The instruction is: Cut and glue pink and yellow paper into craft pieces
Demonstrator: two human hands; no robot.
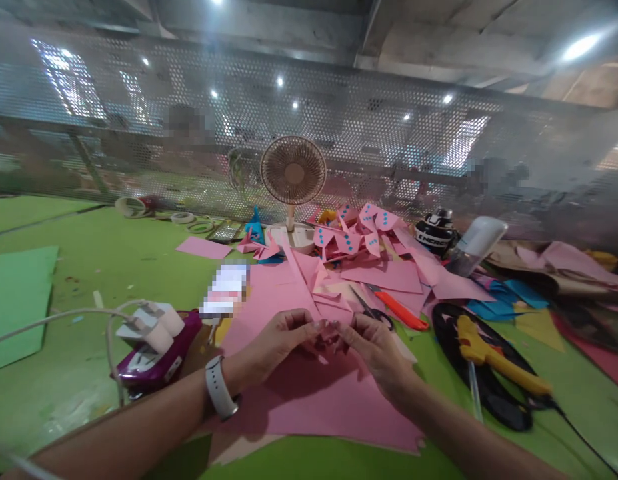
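Both my hands meet over a stack of pink paper sheets (pixel 313 393) on the green table. My left hand (pixel 279 340), with a white watch on the wrist, has its fingers pinched together on a small pink paper piece (pixel 329 331). My right hand (pixel 371 347) pinches the same piece from the other side. Just beyond my right hand lie orange-handled scissors (pixel 399 310).
A small fan (pixel 293 175) stands at the back with folded pink paper shapes (pixel 361 233) heaped beside it. A yellow glue gun (pixel 493 357) rests on a black tray at the right. A purple device with white plugs (pixel 156 347) sits left. A mesh screen closes the far edge.
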